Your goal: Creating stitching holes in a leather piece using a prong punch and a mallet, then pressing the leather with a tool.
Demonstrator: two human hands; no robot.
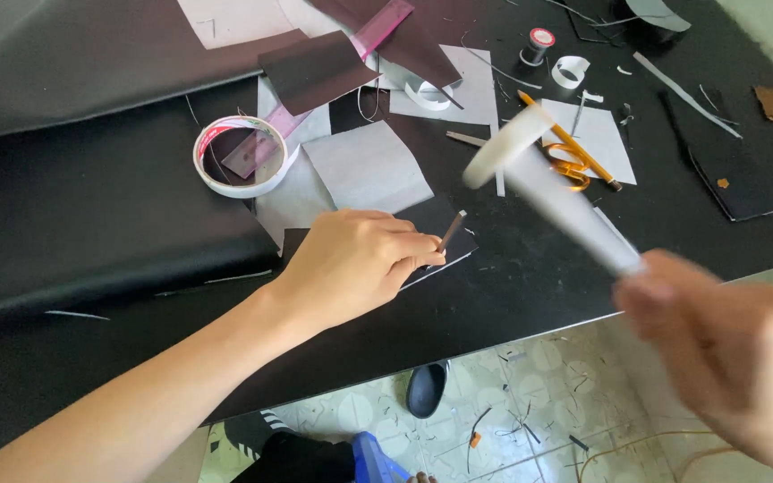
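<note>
My left hand (355, 264) rests on the black table (91, 224) and pinches a thin brown punch-like rod (451, 231) upright against a dark piece of material (445, 215). My right hand (726, 358), blurred by motion, grips the handle of a white mallet (539, 174). The mallet's round head is raised above and to the right of the rod, not touching it.
A roll of white tape (242, 156) lies left of several grey paper pieces (369, 165). A pink ruler (378, 27), a pencil (570, 141), orange-handled scissors (570, 165), a thread spool (539, 40) and scraps lie behind. Below the table edge, tiled floor and shoes (427, 389) show.
</note>
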